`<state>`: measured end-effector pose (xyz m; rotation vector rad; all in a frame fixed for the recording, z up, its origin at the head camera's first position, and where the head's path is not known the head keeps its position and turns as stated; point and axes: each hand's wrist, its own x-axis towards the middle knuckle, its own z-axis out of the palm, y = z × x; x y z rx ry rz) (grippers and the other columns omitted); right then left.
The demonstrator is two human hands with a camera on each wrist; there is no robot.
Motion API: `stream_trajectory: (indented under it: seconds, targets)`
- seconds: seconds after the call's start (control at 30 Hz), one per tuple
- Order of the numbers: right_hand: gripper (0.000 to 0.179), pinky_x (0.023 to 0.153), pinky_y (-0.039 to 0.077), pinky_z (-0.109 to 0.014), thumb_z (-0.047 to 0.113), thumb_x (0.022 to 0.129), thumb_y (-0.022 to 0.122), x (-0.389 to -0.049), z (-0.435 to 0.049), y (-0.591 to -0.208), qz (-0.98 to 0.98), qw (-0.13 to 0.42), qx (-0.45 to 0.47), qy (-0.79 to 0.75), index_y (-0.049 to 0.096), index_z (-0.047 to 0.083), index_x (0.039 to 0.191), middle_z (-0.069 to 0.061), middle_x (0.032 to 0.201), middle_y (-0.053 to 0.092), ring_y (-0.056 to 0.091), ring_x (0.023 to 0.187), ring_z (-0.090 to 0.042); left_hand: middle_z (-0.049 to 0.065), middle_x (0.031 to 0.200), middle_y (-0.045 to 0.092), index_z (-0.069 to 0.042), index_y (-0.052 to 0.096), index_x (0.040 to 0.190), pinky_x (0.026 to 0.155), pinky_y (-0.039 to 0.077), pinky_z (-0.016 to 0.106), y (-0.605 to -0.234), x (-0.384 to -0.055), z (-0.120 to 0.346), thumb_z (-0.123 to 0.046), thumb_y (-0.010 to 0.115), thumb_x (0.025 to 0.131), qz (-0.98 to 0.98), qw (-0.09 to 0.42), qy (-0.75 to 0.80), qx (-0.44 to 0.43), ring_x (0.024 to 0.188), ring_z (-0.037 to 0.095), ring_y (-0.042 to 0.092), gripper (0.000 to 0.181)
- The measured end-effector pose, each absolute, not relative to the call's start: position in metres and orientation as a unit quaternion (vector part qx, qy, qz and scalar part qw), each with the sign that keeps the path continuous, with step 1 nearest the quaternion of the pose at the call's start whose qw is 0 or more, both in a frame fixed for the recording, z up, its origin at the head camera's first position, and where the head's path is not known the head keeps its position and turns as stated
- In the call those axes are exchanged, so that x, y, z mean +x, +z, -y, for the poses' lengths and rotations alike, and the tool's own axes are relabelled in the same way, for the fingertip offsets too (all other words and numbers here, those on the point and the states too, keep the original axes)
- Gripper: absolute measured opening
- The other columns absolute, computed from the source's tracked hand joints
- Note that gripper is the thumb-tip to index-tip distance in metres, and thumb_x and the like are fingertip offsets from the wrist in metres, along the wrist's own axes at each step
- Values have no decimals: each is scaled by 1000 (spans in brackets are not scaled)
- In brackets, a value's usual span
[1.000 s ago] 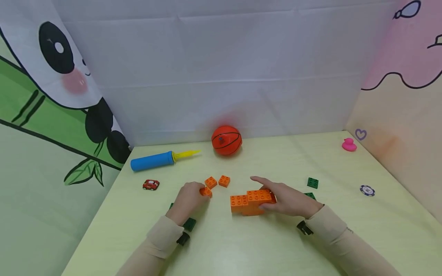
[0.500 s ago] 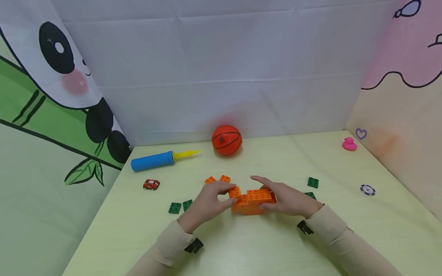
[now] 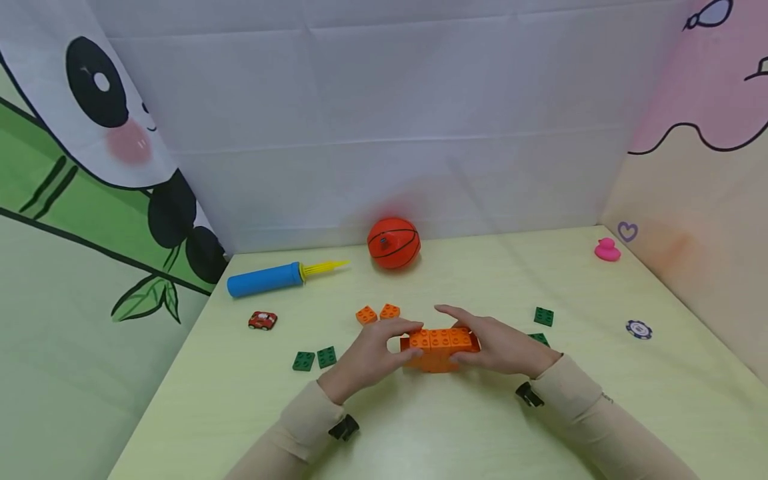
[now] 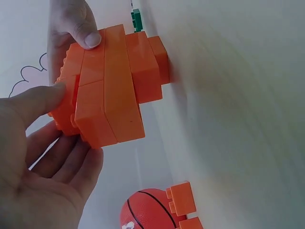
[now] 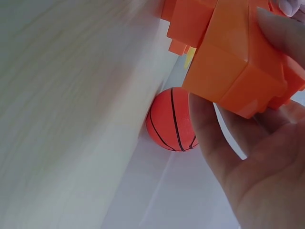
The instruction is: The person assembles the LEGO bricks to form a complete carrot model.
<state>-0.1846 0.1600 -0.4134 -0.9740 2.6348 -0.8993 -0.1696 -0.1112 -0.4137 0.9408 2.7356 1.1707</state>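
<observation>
Both hands meet at a block of joined orange toy bricks (image 3: 439,361) in the middle of the table. My left hand (image 3: 372,352) pinches a small orange brick (image 4: 67,100) between thumb and fingers, on the block's studded upper side at its left end. Whether that brick is pressed fully down I cannot tell. My right hand (image 3: 503,344) grips the block's right end, thumb on the near side and fingers behind. From below, the left wrist view shows the block stepped, narrowing toward the table. Behind the left hand lie two loose orange bricks (image 3: 367,315).
Two green bricks (image 3: 303,361) lie left, and two more green bricks (image 3: 543,317) right, one partly covered by the right wrist. Farther out are a red toy car (image 3: 263,321), blue pump (image 3: 264,281), small basketball (image 3: 393,244), pink duck (image 3: 607,250) and poker chip (image 3: 639,329).
My left hand has picked up a small orange brick, carried it right and set it against the block's left top. The right hand has stayed on the block.
</observation>
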Motion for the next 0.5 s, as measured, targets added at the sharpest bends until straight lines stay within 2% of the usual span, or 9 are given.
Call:
stream_trajectory:
  seconds: [0.07, 0.23, 0.4, 0.5]
  targets:
    - [85, 88, 53, -36, 32, 91, 74, -184, -160, -414, -889, 96, -330, -304, 22, 36, 158, 0, 121, 64, 60, 99, -12, -5, 128, 66, -13, 64, 134, 99, 51, 34, -413, -171, 112, -29, 73, 92, -878, 13, 371, 304, 113, 11, 62, 45]
    - [84, 89, 53, -36, 32, 91, 74, -185, -161, -413, -885, 95, -334, -311, 23, 32, 158, 1, 121, 64, 61, 101, -12, -3, 125, 69, -12, 66, 132, 96, 53, 42, -407, -174, 114, -32, 75, 90, -880, 32, 368, 299, 110, 16, 64, 47]
    - [83, 86, 53, -32, 33, 92, 73, -185, -160, -414, -877, 96, -342, -324, 24, 34, 158, 5, 118, 64, 60, 98, -9, -4, 120, 71, -16, 69, 129, 93, 54, 41, -404, -175, 113, -32, 77, 88, -891, 46, 348, 287, 104, 12, 63, 45]
    - [82, 85, 53, -32, 32, 92, 74, -185, -161, -415, -873, 95, -345, -332, 25, 31, 158, 6, 116, 64, 61, 97, -8, -5, 119, 71, -18, 69, 129, 92, 54, 41, -402, -175, 111, -31, 77, 88, -896, 55, 337, 284, 100, 10, 62, 44]
